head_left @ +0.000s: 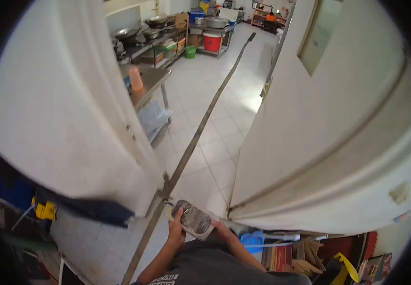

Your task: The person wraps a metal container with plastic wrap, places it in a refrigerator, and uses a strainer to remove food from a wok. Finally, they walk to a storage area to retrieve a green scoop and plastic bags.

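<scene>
At the bottom centre, a light-rimmed tray with a dark, shiny, wrapped-looking block on it is held close to my body. My left hand grips its left side, the thumb lying over the top. On the right side, my right hand has its fingers closed round the tray's edge. What the block is cannot be made out. Just beyond the tray, a dark strip runs along the tiled floor through the doorway.
White door panels stand at left and right. Through the doorway are a metal table with an orange cup, a red bucket and a green bin. Cardboard and a blue dustpan-like item lie lower right.
</scene>
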### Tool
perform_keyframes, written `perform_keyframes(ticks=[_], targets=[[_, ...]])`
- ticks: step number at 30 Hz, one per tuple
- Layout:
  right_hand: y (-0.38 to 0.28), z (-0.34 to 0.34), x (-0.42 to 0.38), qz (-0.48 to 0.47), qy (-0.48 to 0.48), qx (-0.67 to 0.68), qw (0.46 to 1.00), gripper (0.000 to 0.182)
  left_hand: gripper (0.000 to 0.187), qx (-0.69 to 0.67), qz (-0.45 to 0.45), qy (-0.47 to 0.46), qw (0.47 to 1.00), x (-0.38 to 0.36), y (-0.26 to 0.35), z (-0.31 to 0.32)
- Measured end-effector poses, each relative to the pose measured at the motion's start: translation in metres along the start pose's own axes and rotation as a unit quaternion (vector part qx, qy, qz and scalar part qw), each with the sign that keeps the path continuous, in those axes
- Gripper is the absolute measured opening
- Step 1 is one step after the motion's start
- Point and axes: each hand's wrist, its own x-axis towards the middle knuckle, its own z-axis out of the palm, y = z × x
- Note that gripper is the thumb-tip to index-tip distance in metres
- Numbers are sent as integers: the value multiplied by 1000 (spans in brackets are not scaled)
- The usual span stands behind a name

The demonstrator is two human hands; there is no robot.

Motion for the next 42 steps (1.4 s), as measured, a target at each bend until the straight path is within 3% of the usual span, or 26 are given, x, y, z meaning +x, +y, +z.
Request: perform_keyframes(ticks=[2,4,5,8,11,12,13,15,16,18,21,23,25,27,32,37,39,42], targets=[[-34,-13,60,51,27,-122,991,60,39,-9,-32,-12,999,58,21,18],[-71,-24,120,75,9,-59,995,57,50,44,-104,-47,992,105,53,35],[-92,-33,153,106,-15,-4,994,54,50,46,-107,-55,992,132,66,44],[-144,-64,243,115,-23,-1,993,54,55,134,-39,-81,987,211,103,79],[-191,-93,320,95,-43,-29,994,62,55,171,-31,-145,974,293,123,101],[-225,-76,342,-15,-59,-43,997,70,54,169,-70,-158,970,338,118,91],[-242,-84,371,-20,-56,-45,997,70,54,170,-71,-164,969,377,117,94],[-274,-102,415,-38,103,-10,994,74,50,222,-113,-186,951,444,125,114],[-291,-105,435,-43,111,-7,993,74,40,200,-102,-186,956,465,133,153],[-336,-115,478,-153,211,-55,964,63,38,186,-113,-201,955,521,148,218],[-401,-141,528,-177,176,-4,968,54,35,167,-146,-226,949,610,149,282],[-442,-156,558,-196,212,16,957,52,36,157,-199,-265,930,666,147,331],[-487,-180,582,-204,185,101,956,55,33,201,-180,-284,920,704,155,395],[-525,-212,608,-193,204,80,956,59,32,289,-141,-305,897,749,155,445],[-600,-316,694,-156,223,64,960,61,34,353,-131,-338,863,876,136,539],[-715,-392,782,-140,201,121,962,60,39,221,-184,-236,928,977,118,634],[-759,-419,809,-53,157,109,980,59,40,228,-177,-227,930,1013,123,671],[-819,-457,853,-46,86,140,985,58,44,266,-128,-238,925,1064,138,748]])
